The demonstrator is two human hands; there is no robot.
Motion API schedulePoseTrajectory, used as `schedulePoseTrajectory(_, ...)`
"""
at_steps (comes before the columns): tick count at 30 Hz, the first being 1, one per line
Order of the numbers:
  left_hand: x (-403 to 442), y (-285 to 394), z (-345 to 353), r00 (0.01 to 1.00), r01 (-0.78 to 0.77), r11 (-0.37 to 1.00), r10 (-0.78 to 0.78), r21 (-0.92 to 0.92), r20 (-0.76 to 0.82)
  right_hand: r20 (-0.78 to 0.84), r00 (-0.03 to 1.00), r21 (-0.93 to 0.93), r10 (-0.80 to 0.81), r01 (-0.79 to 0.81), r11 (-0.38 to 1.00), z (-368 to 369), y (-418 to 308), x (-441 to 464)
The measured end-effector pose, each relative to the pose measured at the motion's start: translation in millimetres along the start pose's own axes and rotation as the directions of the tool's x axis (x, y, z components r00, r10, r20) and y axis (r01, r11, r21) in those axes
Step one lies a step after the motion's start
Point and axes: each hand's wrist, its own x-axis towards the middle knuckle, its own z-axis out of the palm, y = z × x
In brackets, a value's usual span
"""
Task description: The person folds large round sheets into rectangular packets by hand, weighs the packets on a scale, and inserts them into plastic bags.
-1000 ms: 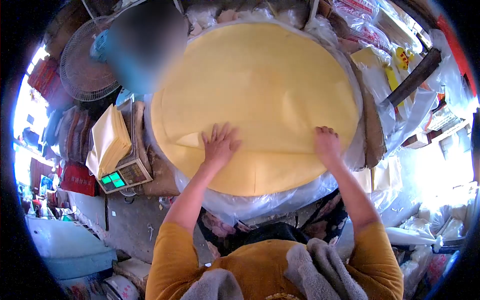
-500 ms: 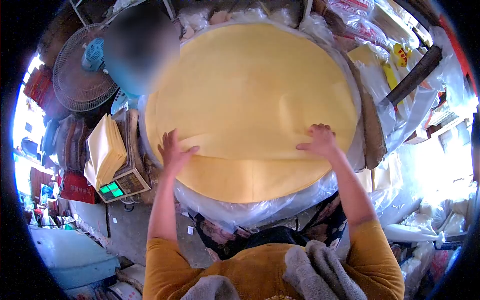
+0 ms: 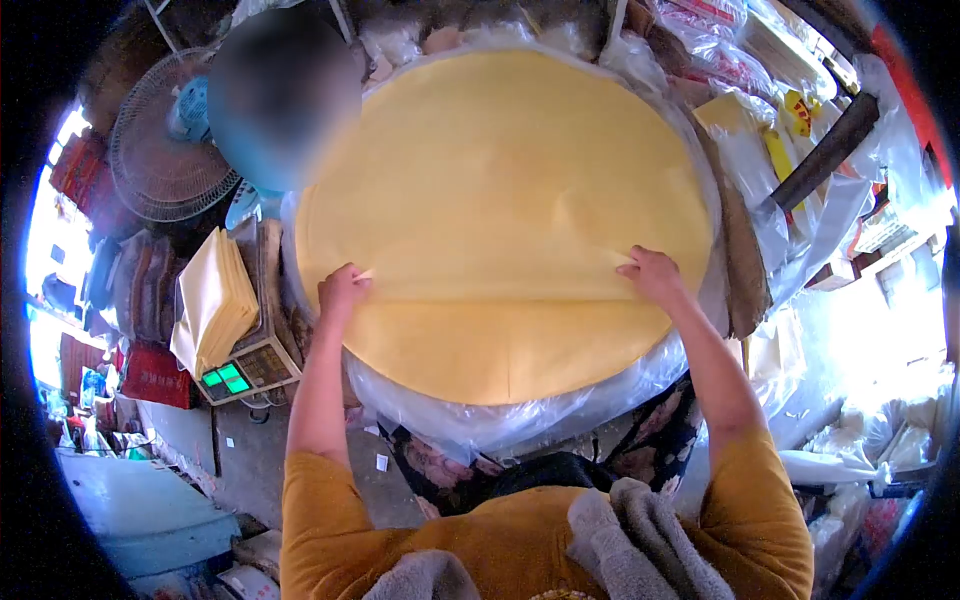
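A large round stack of thin yellow sheets (image 3: 510, 180) fills the middle of the head view, lying on clear plastic. Near its front a straight fold or edge runs crosswise, with the sheet surface (image 3: 480, 350) below it showing a short dark line. My left hand (image 3: 343, 288) is closed in a pinch on the top yellow sheet at the left end, where a small pale bit sticks out by the fingertips. At the right end my right hand (image 3: 655, 274) pinches the same sheet. Both hands rest just above the crosswise line.
Clear plastic wrap (image 3: 450, 420) hangs around the stack's front. At left, folded yellow sheets (image 3: 215, 300) lie on a scale with a lit green display (image 3: 225, 380). A fan (image 3: 170, 150) and a blurred person stand behind. Plastic bags (image 3: 835, 220) and a dark beam (image 3: 830, 150) are at right.
Both hands have gone from spread fingers to a pinch on the sheet. The crosswise line has shifted slightly away from me and looks straighter.
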Motion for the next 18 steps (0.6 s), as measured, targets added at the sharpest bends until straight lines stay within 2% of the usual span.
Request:
schedulePoseTrajectory(2,-8,43,-9,0.998,0.066,0.924,-0.055,0.377,-0.042,0.024,0.998,-0.101,0.053,-0.05,0.994,3,-6,-1)
schedulePoseTrajectory(4,-16,58,33,0.955,-0.208,0.947,0.251,0.244,-0.16,0.083,0.991,-0.093,0.102,-0.094,0.991,9,-6,3)
schedulePoseTrajectory(5,-30,90,36,0.938,-0.306,0.94,0.325,0.152,-0.121,0.112,0.986,-0.092,0.127,-0.117,0.989,10,-5,5)
schedulePoseTrajectory(6,-44,126,38,0.912,-0.397,0.916,0.4,0.055,-0.088,0.0,1.0,-0.163,0.011,-0.011,0.987,12,-15,3)
schedulePoseTrajectory(8,-61,170,49,0.907,-0.417,0.907,0.411,0.054,0.09,-0.19,0.952,-0.329,-0.241,0.169,0.929,21,-51,-6)
schedulePoseTrajectory(11,-73,180,66,0.868,-0.497,0.863,0.494,0.09,0.059,-0.091,0.9,-0.296,-0.426,0.384,0.875,48,-80,-20)
schedulePoseTrajectory(14,-53,132,50,0.911,-0.412,0.888,0.407,0.205,0.068,-0.077,0.959,-0.363,-0.272,0.228,0.904,42,-35,-29)
schedulePoseTrajectory(16,-29,66,39,0.949,-0.262,0.935,0.294,0.239,-0.111,-0.099,0.972,-0.421,-0.212,0.152,0.894,28,5,-33)
schedulePoseTrajectory(17,-14,38,31,0.969,-0.199,0.937,0.232,0.286,-0.088,-0.138,0.968,-0.46,-0.21,0.125,0.879,22,28,-30)
schedulePoseTrajectory(18,3,16,24,0.984,-0.13,0.934,0.162,0.334,-0.072,-0.094,0.987,-0.432,-0.13,0.077,0.899,15,44,-23)
